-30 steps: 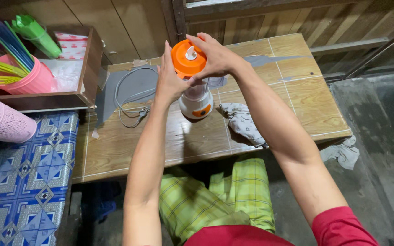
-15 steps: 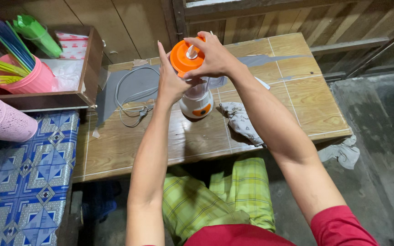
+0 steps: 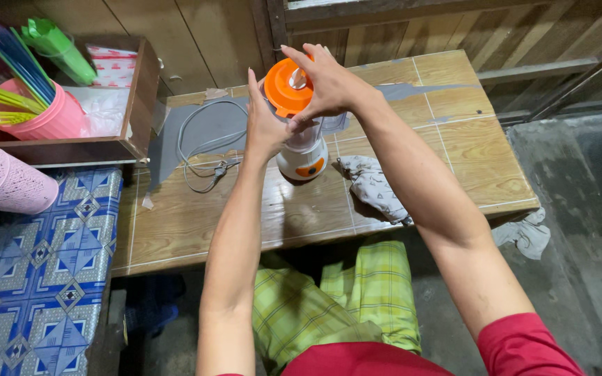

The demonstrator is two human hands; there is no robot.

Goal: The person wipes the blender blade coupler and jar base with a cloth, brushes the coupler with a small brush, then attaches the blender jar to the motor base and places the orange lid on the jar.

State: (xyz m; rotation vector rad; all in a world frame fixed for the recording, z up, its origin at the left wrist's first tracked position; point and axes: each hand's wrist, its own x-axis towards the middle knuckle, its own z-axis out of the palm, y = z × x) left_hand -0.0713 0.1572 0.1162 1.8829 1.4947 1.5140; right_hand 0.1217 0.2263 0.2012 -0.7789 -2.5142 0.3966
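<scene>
Blender (image 3: 302, 150) stands upright on the worktop (image 3: 196, 216), between both hands. Left hand (image 3: 265, 124) lies flat against the jar's left side, fingers straight and pointing up. Right hand (image 3: 323, 83) curls over the orange lid (image 3: 286, 87), fingers wrapped on its far rim. The jar is mostly hidden behind both hands. Grey cord (image 3: 200, 150) lies left of the left hand; crumpled cloth (image 3: 374, 186) under the right forearm.
</scene>
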